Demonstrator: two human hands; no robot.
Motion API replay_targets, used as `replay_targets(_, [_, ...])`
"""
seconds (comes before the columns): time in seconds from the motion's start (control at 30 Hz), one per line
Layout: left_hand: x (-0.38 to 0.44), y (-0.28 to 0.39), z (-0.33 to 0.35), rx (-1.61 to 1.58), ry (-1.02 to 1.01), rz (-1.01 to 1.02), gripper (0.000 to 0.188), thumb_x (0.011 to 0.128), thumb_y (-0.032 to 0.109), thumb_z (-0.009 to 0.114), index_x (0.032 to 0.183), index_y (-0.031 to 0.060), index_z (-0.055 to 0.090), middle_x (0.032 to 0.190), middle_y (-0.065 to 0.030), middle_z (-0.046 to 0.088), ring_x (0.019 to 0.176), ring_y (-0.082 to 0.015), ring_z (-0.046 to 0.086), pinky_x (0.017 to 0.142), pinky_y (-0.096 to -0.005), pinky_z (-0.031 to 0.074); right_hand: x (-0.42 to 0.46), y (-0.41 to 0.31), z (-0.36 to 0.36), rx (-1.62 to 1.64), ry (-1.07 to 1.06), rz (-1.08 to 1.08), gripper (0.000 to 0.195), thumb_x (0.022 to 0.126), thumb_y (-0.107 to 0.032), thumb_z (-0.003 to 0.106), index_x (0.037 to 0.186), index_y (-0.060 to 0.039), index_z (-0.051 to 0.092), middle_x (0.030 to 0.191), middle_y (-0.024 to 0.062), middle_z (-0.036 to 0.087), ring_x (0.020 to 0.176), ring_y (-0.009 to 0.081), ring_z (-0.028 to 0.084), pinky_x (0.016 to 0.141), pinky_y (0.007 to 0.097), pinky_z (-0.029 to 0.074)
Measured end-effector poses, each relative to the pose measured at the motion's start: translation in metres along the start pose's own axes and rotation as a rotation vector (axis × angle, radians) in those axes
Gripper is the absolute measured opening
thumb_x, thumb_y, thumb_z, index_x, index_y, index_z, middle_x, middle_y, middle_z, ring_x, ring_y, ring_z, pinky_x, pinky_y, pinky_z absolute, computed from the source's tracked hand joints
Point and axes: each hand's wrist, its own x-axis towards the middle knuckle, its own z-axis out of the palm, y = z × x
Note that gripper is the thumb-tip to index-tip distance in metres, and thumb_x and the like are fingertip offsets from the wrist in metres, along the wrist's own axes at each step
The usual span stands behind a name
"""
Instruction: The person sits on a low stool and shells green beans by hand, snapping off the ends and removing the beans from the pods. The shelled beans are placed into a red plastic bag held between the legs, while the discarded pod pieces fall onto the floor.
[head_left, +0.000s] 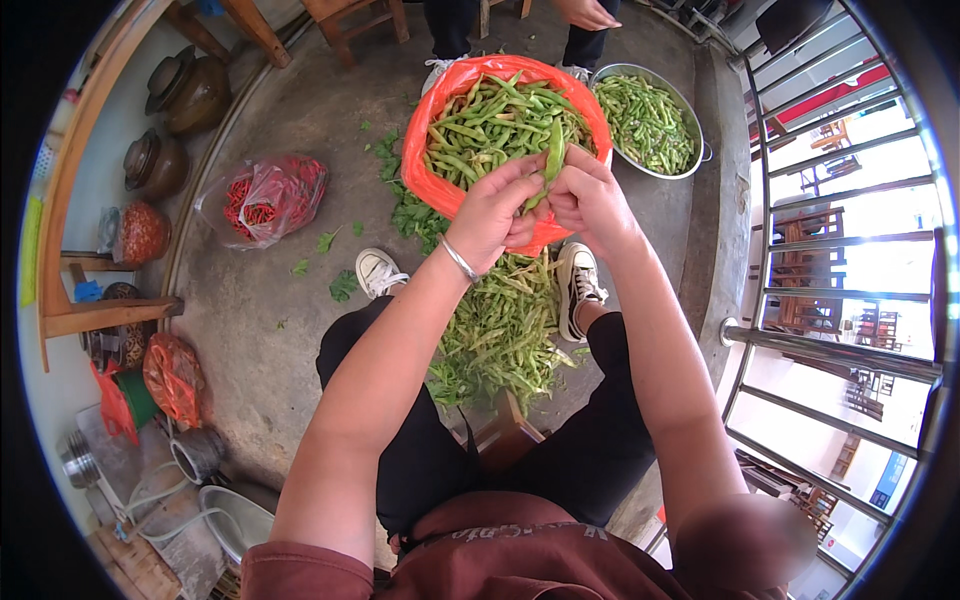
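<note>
A green bean pod (555, 156) stands nearly upright between my two hands. My left hand (498, 201), with a metal bangle at the wrist, pinches its lower part. Fingers of my right hand (592, 196) are closed against the pod's right side. Both hands are over the near rim of a red plastic bag (421, 154) full of green bean pods (480, 124). To the bag's right, a round metal basin (702, 142) holds short pieces of green bean (645, 124). A heap of pods and trimmings (502, 330) lies on the floor between my shoes.
Another person's hand (589, 13) and legs are beyond the bag. A clear bag of red chillies (274, 199) sits left on the concrete floor (247, 337), near leafy greens (416, 214). Brown lidded jars (196, 94) line the left wall; a metal railing (832, 349) stands at right.
</note>
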Motion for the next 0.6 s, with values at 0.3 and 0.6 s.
replay_targets(0.3, [0.0030, -0.0070, -0.0001, 0.103, 0.019, -0.007, 0.034, 0.091, 0.014, 0.052, 0.123, 0.0059, 0.047, 0.067, 0.0040, 0.043, 0.048, -0.0015, 0.031, 0.040, -0.0164, 0.023, 0.0002, -0.0016, -0.0014, -0.087, 0.089, -0.032, 0.010, 0.079, -0.003, 0.045, 0.085, -0.0044, 0.052, 0.056, -0.0050, 0.038, 0.043, 0.0028, 0.028, 0.038, 0.0199, 0.020])
replay_targets(0.6, [-0.0031, 0.0014, 0.0010, -0.045, -0.102, -0.079, 0.038, 0.090, 0.011, 0.045, 0.127, 0.0089, 0.044, 0.066, 0.0025, 0.043, 0.047, -0.0029, 0.030, 0.040, -0.0160, 0.023, -0.0055, -0.0034, -0.0042, 0.067, -0.077, 0.120, 0.016, 0.079, -0.003, 0.042, 0.092, -0.0022, 0.052, 0.053, -0.0044, 0.034, 0.041, 0.0037, 0.023, 0.036, 0.0205, 0.018])
